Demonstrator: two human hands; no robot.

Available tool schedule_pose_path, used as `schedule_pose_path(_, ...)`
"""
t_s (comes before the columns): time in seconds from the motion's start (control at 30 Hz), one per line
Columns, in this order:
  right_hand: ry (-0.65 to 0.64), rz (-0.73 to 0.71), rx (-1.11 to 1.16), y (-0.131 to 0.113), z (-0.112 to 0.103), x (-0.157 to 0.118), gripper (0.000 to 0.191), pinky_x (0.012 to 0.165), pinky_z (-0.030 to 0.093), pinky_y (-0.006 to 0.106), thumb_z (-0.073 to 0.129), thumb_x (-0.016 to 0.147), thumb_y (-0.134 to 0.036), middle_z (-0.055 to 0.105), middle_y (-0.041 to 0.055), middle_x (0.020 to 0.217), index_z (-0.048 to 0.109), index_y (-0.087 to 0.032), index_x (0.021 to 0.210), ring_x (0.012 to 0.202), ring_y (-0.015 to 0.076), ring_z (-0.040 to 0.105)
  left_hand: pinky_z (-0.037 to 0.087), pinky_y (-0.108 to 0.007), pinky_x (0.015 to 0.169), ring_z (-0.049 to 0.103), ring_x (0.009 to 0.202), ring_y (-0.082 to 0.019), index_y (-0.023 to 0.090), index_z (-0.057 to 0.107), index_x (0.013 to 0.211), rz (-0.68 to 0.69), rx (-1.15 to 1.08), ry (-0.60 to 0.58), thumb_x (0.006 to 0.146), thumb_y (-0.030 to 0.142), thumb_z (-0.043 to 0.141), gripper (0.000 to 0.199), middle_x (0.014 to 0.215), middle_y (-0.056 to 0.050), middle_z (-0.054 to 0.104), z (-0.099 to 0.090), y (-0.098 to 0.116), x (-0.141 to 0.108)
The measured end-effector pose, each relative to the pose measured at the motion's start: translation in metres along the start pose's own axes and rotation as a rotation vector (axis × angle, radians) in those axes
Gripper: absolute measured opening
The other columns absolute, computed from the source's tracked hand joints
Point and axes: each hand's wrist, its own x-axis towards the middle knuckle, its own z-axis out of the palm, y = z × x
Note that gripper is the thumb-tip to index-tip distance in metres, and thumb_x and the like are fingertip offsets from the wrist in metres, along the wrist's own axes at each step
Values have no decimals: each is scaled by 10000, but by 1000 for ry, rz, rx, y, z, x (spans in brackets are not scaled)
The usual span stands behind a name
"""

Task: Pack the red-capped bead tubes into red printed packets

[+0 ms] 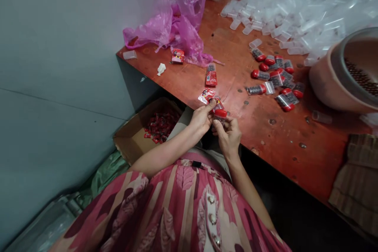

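Note:
At the table's front edge, my left hand point(203, 117) pinches a small red printed wrapper point(217, 104). Just right of it, my right hand point(228, 134) holds a clear tube with a red cap point(220, 113), its cap end touching the wrapper. A silvery-red wrapper point(206, 95) lies beside my left fingertips. Further back on the table are a red-labelled tube point(211, 75) and a red packet point(177, 56). Several red-capped tubes with dark beads point(277, 78) are heaped to the right.
Clear empty tubes point(295, 19) cover the back right of the red table point(236, 82). A bucket of dark beads point(330, 75) stands right. A pink bag point(183, 19) lies back left. Below the edge is a cardboard box point(126, 141) holding red packets.

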Motion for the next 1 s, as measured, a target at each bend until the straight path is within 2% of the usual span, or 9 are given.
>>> schedule_pose_path(0.2,-92,50,94,-4,-6,5,313,490,527,234,682,728,-400,648,-18,700,558,-188,921,544,111,607,444,-227,566,573,527,-98,106,591,712,2,146,-148,569,385,800,377,608,-8,622,2,5,-1)
schedule_pose_path(0.33,-74,68,130,-7,-9,9,287,497,520,233,687,721,-400,638,-24,643,589,-174,868,531,107,599,456,-229,564,588,550,-103,104,613,774,-18,229,-214,559,382,803,400,643,-14,638,0,11,0)
schedule_pose_path(0.57,-42,36,98,-5,-11,14,275,494,505,230,688,721,-394,624,-28,634,595,-174,857,526,101,579,449,-230,507,562,513,-97,89,629,701,-25,383,-266,557,375,800,364,612,-15,622,-8,11,1)
schedule_pose_path(0.77,-225,140,301,-2,-14,21,250,410,457,209,656,740,-415,618,-33,591,559,-185,757,442,95,557,436,-240,468,540,455,-101,72,647,681,-29,492,-342,585,392,778,359,564,-22,603,-10,16,4)
schedule_pose_path(0.83,-189,113,242,-2,-14,20,251,426,459,211,655,741,-418,608,-37,592,565,-185,762,455,93,550,439,-234,489,548,480,-100,72,649,662,-14,530,-330,580,382,781,347,562,-24,601,-11,16,6)
schedule_pose_path(0.93,-31,11,57,-2,-12,17,255,490,477,216,674,730,-405,591,-45,605,597,-185,834,504,88,535,443,-236,509,550,494,-97,82,654,656,14,553,-299,586,371,779,322,566,-22,600,-12,15,7)
schedule_pose_path(1.0,-38,39,105,-3,-11,16,258,451,453,207,664,733,-416,588,-46,589,592,-186,823,480,85,521,437,-243,501,539,475,-96,83,653,648,9,547,-300,588,378,776,325,553,-19,592,-11,15,4)
